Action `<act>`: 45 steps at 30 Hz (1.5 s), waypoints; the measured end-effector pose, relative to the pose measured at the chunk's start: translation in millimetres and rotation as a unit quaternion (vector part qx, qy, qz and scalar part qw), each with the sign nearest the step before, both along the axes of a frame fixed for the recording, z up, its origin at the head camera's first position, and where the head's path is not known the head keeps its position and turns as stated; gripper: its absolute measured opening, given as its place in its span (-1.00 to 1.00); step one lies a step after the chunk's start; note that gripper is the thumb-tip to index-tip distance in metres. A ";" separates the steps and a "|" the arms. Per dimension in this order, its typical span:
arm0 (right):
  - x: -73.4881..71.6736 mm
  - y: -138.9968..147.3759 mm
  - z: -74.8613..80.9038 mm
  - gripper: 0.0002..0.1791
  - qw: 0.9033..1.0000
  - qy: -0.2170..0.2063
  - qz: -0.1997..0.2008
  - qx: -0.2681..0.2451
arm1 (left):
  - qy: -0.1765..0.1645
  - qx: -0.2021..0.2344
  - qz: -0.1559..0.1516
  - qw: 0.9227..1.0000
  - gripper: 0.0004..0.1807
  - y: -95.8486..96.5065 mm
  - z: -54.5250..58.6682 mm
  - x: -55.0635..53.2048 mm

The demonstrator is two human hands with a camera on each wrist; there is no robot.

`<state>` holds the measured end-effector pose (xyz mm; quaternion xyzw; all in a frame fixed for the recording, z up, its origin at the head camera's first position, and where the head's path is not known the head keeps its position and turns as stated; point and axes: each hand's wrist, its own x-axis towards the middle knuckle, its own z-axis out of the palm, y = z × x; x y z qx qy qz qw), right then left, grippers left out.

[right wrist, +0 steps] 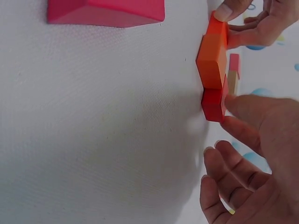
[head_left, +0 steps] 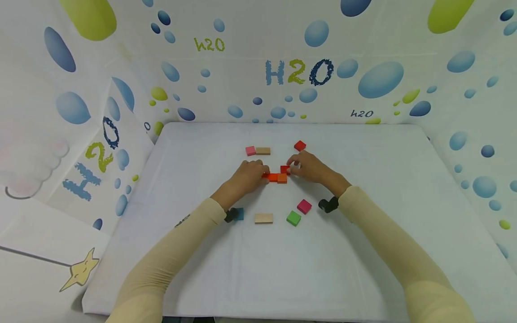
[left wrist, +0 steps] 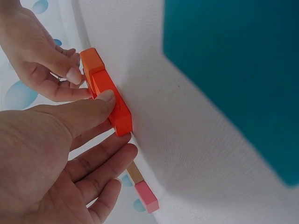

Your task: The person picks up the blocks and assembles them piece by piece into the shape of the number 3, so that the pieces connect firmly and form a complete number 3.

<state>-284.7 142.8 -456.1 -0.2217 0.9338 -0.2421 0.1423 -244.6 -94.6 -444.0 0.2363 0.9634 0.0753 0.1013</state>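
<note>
My left hand (head_left: 251,175) pinches a long red-orange block (left wrist: 117,112), thumb on one side and fingers behind it. An orange block (head_left: 282,178) sits against the end of that piece. Just behind the orange block lies a red block (head_left: 284,169), touching it in the right wrist view. My right hand (head_left: 308,167) has its thumb and index finger at this red block's far end, pinching it at the corner. The other right fingers (right wrist: 231,170) are loosely bent, apart from the blocks.
Farther back lie a pink block (head_left: 250,150), a wooden block (head_left: 263,151) and another red block (head_left: 300,145). Nearer are a blue block (head_left: 239,214), a second wooden block (head_left: 264,218), a green block (head_left: 293,218) and a crimson block (head_left: 304,206). A white cloth covers the table (head_left: 194,278).
</note>
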 end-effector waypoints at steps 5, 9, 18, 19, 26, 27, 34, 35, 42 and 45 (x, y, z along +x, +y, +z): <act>2.3 -3.5 -3.1 -0.34 1.000 -0.009 -0.011 0.014 | 0.000 -0.003 -0.001 1.000 -0.63 -0.1 0.6 0.7; 4.1 -5.9 -2.7 -0.16 0.999 -0.023 -0.016 0.020 | 0.004 -0.003 -0.003 1.000 -0.63 -0.2 0.5 0.9; 6.3 -7.0 -1.0 -0.17 1.000 -0.019 -0.012 0.019 | 0.009 -0.006 -0.007 1.000 -0.63 -0.4 -0.6 0.4; 6.3 -6.8 -1.2 -0.17 1.000 -0.018 -0.013 0.019 | 0.009 -0.007 -0.007 1.000 -0.63 -0.3 -0.7 0.2; 5.3 -6.3 -1.5 -0.17 1.000 -0.017 -0.008 0.017 | 0.007 -0.008 -0.004 1.000 -0.63 -0.4 -1.4 -0.8; 5.1 -6.0 -1.1 -0.18 1.000 -0.016 -0.007 0.016 | 0.007 -0.007 -0.004 1.000 -0.63 -0.5 -1.5 -1.0; 0.6 -1.5 -3.2 -0.50 1.000 0.016 0.008 -0.003 | 0.005 -0.001 -0.003 1.000 -0.63 -0.9 -2.3 -1.4; -0.2 -0.9 -4.4 -0.55 1.000 0.022 0.011 -0.006 | 0.004 -0.001 -0.003 1.000 -0.63 -1.0 -2.3 -1.3; -0.2 0.1 -6.5 -0.67 0.999 0.030 0.018 -0.020 | 0.005 0.000 -0.007 1.000 -0.63 -1.0 -2.7 -1.7; 1.7 -1.4 -5.3 -0.68 0.999 0.028 0.019 -0.022 | 0.005 0.000 -0.006 1.000 -0.62 -0.9 -3.3 -1.7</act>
